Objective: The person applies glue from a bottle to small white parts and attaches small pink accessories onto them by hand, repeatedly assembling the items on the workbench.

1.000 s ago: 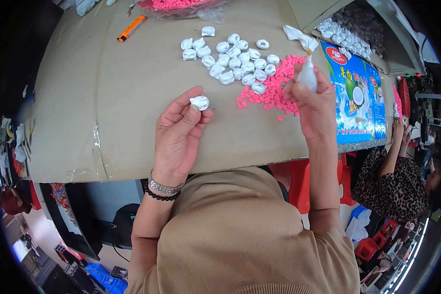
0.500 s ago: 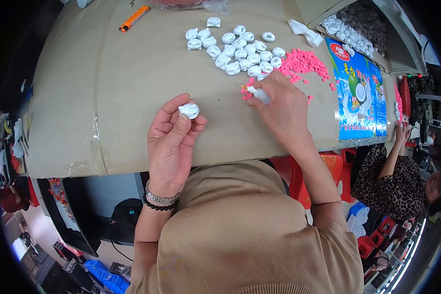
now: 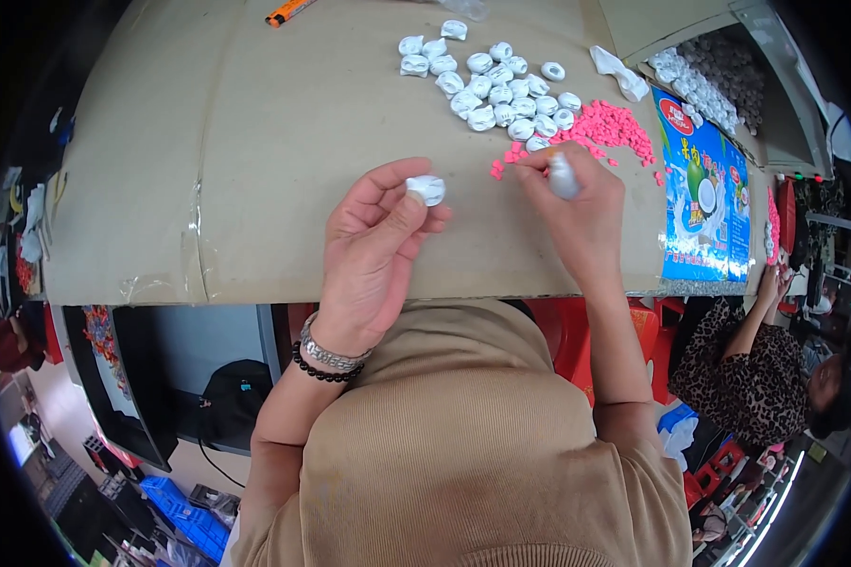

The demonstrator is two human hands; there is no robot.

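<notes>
A broad, tan-covered worktop [image 3: 284,198] is stretching out in front of a seated person, and a pink pile [image 3: 619,130] of small pieces is lying on it toward the right. To the right of the pink pile, a blue printed sheet [image 3: 704,203] is covering the surface; to its left and partly beyond it, a white cluster [image 3: 501,94] of rounded, ribbed pieces is spreading out. On the person's side of the pink pile, the right hand [image 3: 586,213] is now working with its fingertips lowered to the loose bits at the pile's near left edge; half a second ago it was pointing a bottle tip leftward, and now the bottle is standing more upright in its grip. This is suggesting that the fingertips, rather than the tip, are doing the work now, probably among the pink bits. That hand is staying partly curled, with the thumb and fingers closing around the small white bottle [image 3: 564,180]; whether it is also pinching a pink bit is not showing clearly. Well to the left of the pink pile and nearer the person, the left hand [image 3: 373,231] is still turning its palm upward, thumb and fingertips pinching a single white piece [image 3: 429,190], which it is holding above the worktop.
</notes>
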